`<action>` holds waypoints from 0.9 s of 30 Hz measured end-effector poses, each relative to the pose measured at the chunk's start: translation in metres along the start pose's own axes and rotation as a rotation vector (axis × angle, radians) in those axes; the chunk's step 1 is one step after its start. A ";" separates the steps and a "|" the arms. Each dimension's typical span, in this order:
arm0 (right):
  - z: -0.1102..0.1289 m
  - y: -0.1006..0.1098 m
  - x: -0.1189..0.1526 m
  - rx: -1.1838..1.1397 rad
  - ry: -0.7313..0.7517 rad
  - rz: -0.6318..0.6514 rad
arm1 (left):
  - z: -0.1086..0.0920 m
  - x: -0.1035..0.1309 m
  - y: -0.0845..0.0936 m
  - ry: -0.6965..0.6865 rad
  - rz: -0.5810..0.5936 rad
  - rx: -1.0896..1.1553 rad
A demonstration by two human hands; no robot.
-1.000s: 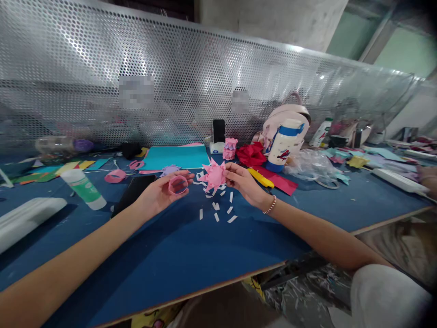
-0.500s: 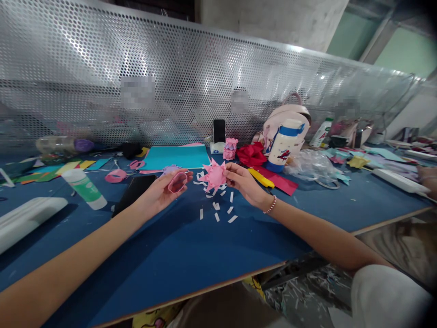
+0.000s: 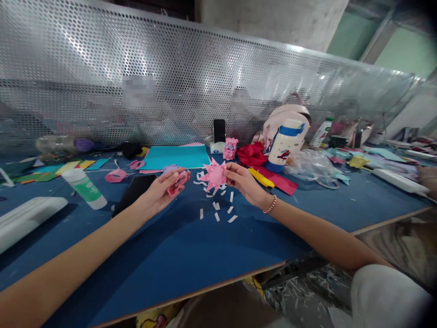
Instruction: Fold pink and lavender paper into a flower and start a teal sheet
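“Pink paper loop [image 3: 176, 184], squashed narrow in the left hand [image 3: 160, 191]?”

“Yes, left of the spiky pink paper star [image 3: 215, 176]; the right hand [image 3: 246, 183] pinches that by its right edge.”

“Which step?”

“Handling both pieces, I'd judge; any next move calls for light pressure.”

“Pose?”

“Both hands stretched forward, flanking the star; white paper strips [image 3: 216, 206] lie nearer than it.”

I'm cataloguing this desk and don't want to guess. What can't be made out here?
All in the head view:
Pink ring: partly covered by the left hand holding it.
Purple paper shape: lower part hidden behind that hand.
White scraps: some partly covered by the pink star in the right hand.
Backpack: front partly blocked by the bottle.
White object: cut off by the left edge.
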State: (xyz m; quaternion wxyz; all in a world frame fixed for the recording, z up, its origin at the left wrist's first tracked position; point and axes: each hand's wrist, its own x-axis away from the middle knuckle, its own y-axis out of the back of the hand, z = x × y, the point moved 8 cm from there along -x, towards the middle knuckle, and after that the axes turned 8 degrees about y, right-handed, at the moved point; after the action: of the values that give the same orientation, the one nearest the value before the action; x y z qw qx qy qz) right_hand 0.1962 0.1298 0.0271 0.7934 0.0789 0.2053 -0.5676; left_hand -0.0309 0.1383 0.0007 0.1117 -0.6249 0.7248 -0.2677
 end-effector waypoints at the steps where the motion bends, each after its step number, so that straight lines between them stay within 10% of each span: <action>1: 0.000 0.000 0.000 0.002 0.002 0.002 | 0.000 0.000 0.000 0.001 -0.001 0.005; 27: 0.001 -0.001 0.000 0.006 -0.007 -0.005 | 0.013 0.015 -0.014 0.199 0.053 0.011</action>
State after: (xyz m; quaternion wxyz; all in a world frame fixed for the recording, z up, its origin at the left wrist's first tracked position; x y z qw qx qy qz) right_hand 0.1958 0.1291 0.0277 0.7924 0.0788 0.2008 -0.5707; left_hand -0.0155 0.1196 -0.0001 0.0498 -0.5753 0.7471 -0.3293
